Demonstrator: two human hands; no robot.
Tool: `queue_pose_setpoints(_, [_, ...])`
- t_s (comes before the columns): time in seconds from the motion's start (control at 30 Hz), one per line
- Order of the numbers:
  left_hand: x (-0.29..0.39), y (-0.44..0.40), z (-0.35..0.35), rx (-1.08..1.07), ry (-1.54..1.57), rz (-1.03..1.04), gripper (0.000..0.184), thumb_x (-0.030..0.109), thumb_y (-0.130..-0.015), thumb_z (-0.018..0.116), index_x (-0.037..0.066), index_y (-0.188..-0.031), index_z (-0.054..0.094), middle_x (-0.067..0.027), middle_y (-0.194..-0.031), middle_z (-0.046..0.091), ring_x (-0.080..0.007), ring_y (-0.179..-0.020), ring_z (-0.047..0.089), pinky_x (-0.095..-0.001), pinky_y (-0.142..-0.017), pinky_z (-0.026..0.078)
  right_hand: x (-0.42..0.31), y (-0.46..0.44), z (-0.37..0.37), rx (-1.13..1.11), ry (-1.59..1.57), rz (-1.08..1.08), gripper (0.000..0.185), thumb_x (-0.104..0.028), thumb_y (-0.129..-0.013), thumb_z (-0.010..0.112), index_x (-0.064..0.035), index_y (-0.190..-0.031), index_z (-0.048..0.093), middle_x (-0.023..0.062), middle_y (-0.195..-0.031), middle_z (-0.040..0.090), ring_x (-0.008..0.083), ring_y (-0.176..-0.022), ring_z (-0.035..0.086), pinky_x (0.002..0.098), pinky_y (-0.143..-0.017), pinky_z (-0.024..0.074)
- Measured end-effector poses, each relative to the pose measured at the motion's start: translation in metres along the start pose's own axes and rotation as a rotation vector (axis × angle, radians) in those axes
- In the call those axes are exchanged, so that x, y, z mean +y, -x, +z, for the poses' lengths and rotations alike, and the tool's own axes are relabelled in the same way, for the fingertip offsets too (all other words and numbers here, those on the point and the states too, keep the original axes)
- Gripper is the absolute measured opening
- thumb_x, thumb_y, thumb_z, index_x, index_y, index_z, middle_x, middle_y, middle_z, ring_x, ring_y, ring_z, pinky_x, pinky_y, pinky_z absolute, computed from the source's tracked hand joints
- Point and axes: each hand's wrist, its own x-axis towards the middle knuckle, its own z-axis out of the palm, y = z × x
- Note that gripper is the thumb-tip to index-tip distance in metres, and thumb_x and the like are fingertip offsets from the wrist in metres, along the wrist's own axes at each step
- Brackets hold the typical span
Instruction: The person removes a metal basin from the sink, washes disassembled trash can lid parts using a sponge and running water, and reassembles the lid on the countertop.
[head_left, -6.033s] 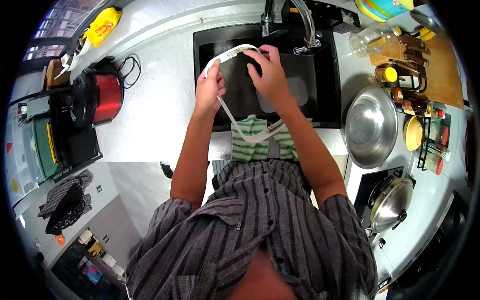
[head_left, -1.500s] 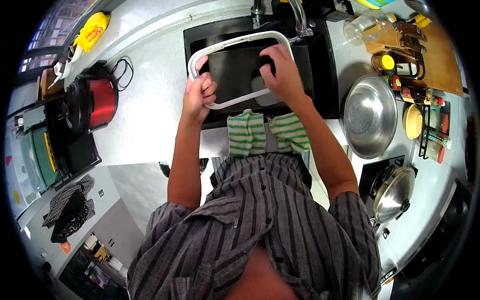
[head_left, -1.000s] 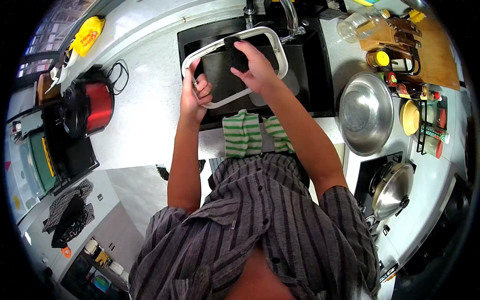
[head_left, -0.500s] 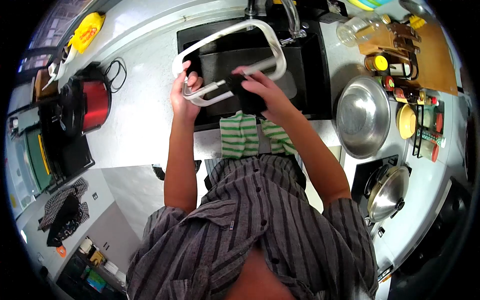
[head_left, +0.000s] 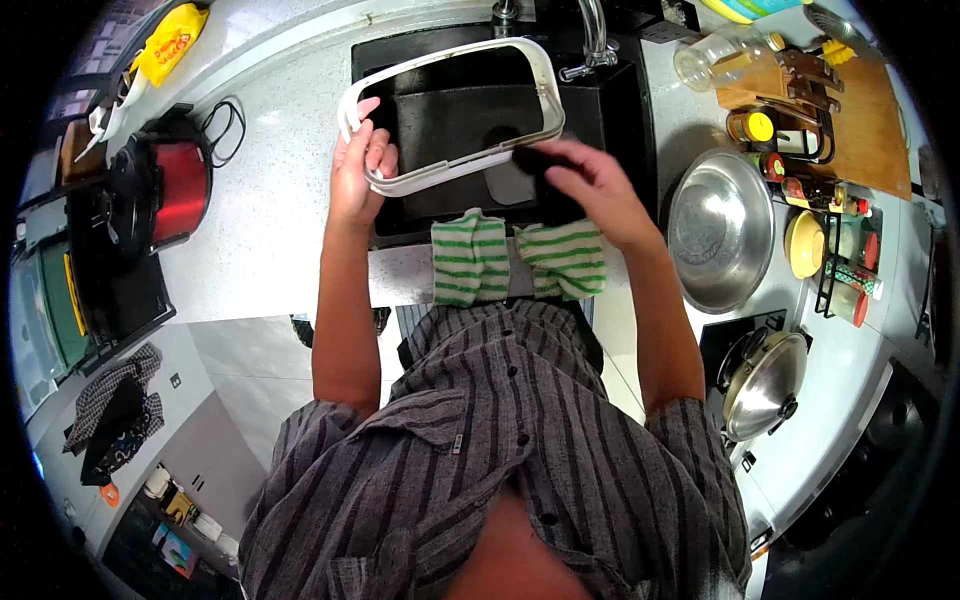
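Note:
A white rounded-rectangular frame [head_left: 430,177], open in the middle and marked with dark grime, is tilted over the black sink [head_left: 632,150]. My left hand [head_left: 357,175] grips its left side, fingers wrapped round the rim. At the frame's lower right corner, my right hand [head_left: 600,190] is closed on a black cloth [head_left: 540,165]; the cloth blends into the dark sink and its full shape is hard to make out. Two green-and-white striped cloths, one on the left [head_left: 470,260] and one on the right [head_left: 565,260], hang over the sink's front edge.
A metal tap [head_left: 597,45] rises behind the sink. To the right stand a large steel bowl [head_left: 722,230], a glass jar [head_left: 715,65] and a lidded pan [head_left: 765,385]. A red-and-black cooker [head_left: 180,190] is on the left counter.
My right hand has moved right along the frame's lower edge with the black cloth, to its right corner. The frame has shifted slightly left; my left hand keeps its grip.

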Motion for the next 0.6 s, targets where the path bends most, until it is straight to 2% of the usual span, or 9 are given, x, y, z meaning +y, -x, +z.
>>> queue_pose_setpoints(0.13, [0.008, 0.005, -0.007, -0.058, 0.090, -0.015, 0.030, 0.015, -0.105, 0.048, 0.012, -0.134, 0.052, 0.0036, -0.066, 0.041, -0.0072, -0.056, 0.038, -0.0228, -0.051, 0.037, -0.001, -0.009, -0.020, 0.466, 0.305, -0.307, 0.030, -0.005, -0.092, 0.064, -0.0018, -0.122, 0.065, 0.0093, -0.111, 0.064, 0.0181, -0.103, 0.061, 0.0302, -0.093, 0.0468])
queue_pose_setpoints(0.23, [0.010, 0.007, -0.005, -0.027, 0.140, -0.045, 0.031, 0.014, -0.105, 0.047, 0.013, -0.135, 0.051, 0.0037, -0.066, 0.041, -0.0071, -0.056, 0.038, -0.0229, -0.051, 0.037, -0.009, -0.021, -0.017, 0.484, 0.526, -0.463, 0.032, -0.007, -0.089, 0.067, -0.0051, -0.120, 0.066, 0.0119, -0.105, 0.061, 0.0258, -0.097, 0.061, 0.0329, -0.087, 0.0479])
queue_pose_setpoints(0.27, [0.008, 0.006, -0.008, -0.052, 0.147, -0.038, 0.028, 0.014, -0.106, 0.047, 0.013, -0.133, 0.051, 0.0044, -0.066, 0.040, -0.0049, -0.053, 0.035, -0.0202, -0.047, 0.032, -0.006, -0.028, -0.015, 0.473, 0.627, -0.519, 0.033, -0.008, -0.087, 0.069, -0.0065, -0.120, 0.066, 0.0148, -0.106, 0.060, 0.0310, -0.099, 0.061, 0.0346, -0.088, 0.0487])
queue_pose_setpoints(0.37, [0.009, 0.006, -0.011, -0.099, 0.193, -0.055, 0.024, 0.016, -0.107, 0.046, 0.014, -0.130, 0.052, 0.0051, -0.066, 0.037, -0.0024, -0.050, 0.030, -0.0172, -0.042, 0.026, 0.005, -0.037, -0.008, 0.383, 0.796, -0.479, 0.030, -0.010, -0.087, 0.070, -0.0053, -0.116, 0.067, 0.0139, -0.108, 0.061, 0.0329, -0.096, 0.063, 0.0363, -0.082, 0.0517])
queue_pose_setpoints(0.47, [0.011, 0.008, -0.006, -0.055, 0.153, -0.035, 0.021, 0.018, -0.108, 0.045, 0.016, -0.127, 0.053, 0.0055, -0.065, 0.036, -0.0013, -0.049, 0.027, -0.0154, -0.039, 0.023, 0.041, -0.037, -0.006, 0.309, 0.801, -0.471, 0.028, -0.011, -0.087, 0.070, -0.0039, -0.114, 0.068, 0.0135, -0.106, 0.062, 0.0327, -0.093, 0.065, 0.0370, -0.079, 0.0527])
queue_pose_setpoints(0.57, [0.003, 0.009, -0.010, -0.033, 0.174, -0.052, 0.020, 0.017, -0.108, 0.045, 0.016, -0.126, 0.054, 0.0054, -0.065, 0.037, -0.0012, -0.049, 0.027, -0.0152, -0.038, 0.023, 0.050, -0.025, 0.022, 0.371, 0.608, -0.294, 0.026, -0.010, -0.088, 0.069, -0.0023, -0.112, 0.068, 0.0150, -0.103, 0.063, 0.0338, -0.092, 0.065, 0.0390, -0.079, 0.0529])
queue_pose_setpoints(0.6, [-0.001, 0.009, -0.011, -0.024, 0.199, -0.049, 0.020, 0.017, -0.108, 0.045, 0.017, -0.126, 0.054, 0.0054, -0.065, 0.038, -0.0012, -0.049, 0.028, -0.0152, -0.038, 0.023, 0.054, -0.024, 0.032, 0.386, 0.589, -0.303, 0.021, -0.009, -0.088, 0.068, -0.0008, -0.107, 0.068, 0.0154, -0.101, 0.064, 0.0346, -0.092, 0.065, 0.0402, -0.079, 0.0530])
